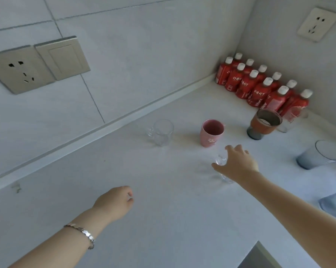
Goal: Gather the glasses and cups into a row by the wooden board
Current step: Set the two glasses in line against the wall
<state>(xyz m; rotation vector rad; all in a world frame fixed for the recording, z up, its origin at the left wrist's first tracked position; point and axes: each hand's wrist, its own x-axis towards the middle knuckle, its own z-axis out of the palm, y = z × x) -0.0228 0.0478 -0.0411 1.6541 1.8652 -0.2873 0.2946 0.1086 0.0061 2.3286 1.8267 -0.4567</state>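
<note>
Head view: your right hand (238,163) wraps a small clear glass (221,161) on the counter (163,190).
Pink cup (211,132) looks empty, just beyond it; clear mug (161,132) empty, farther left. Your left hand (115,202) loosely curled, holding nothing.

I'm looking at a home kitchen, by the signs: a pale stone-look bench (163,190) runs into a corner of large grey wall tiles (134,55), with a metal-faced socket (18,70) and switch plate (62,58) above it and a white socket (319,24) on the side wall. Red drink bottles with white caps (260,88) stand in rows in the corner, and household drinkware sits out: a pink mug (211,134), a clear glass mug (162,132), tumblers (318,155)
</note>
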